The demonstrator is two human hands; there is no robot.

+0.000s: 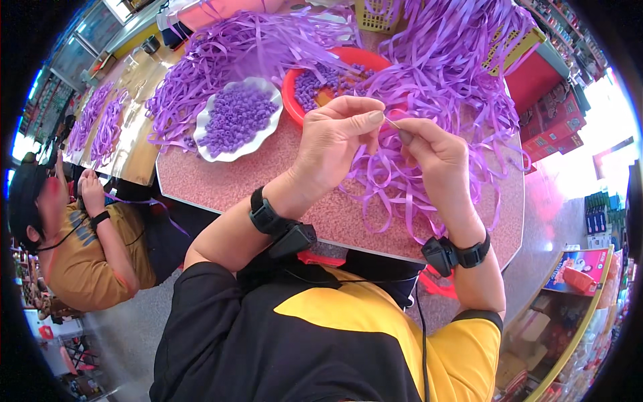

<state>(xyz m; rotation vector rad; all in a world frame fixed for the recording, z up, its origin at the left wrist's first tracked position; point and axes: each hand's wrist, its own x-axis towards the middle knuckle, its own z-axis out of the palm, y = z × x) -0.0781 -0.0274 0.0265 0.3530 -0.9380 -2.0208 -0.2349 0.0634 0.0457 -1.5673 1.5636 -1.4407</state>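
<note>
My left hand (338, 141) and my right hand (435, 147) are raised over the near side of the pink table, fingertips almost meeting. Between them shows a thin, pale needle-like piece (392, 123), pinched by my right thumb and forefinger. My left thumb and forefinger are closed at its other end; what else they grip is too small to make out. Loops of purple ribbon (385, 174) lie below and around my right hand. Behind my left hand, a red basin (289, 94) contains purple beads (309, 87). More purple beads (238, 120) fill a white scalloped dish (231, 157) to the left.
Purple ribbon heaps (228, 57) cover the far side of the pink table (201, 181). Yellow baskets (378, 17) stand at the back. On the left, another person (100, 248) sits by a wooden table (137, 144) bearing ribbon bundles. Red boxes (552, 124) and a display case (569, 315) are at right.
</note>
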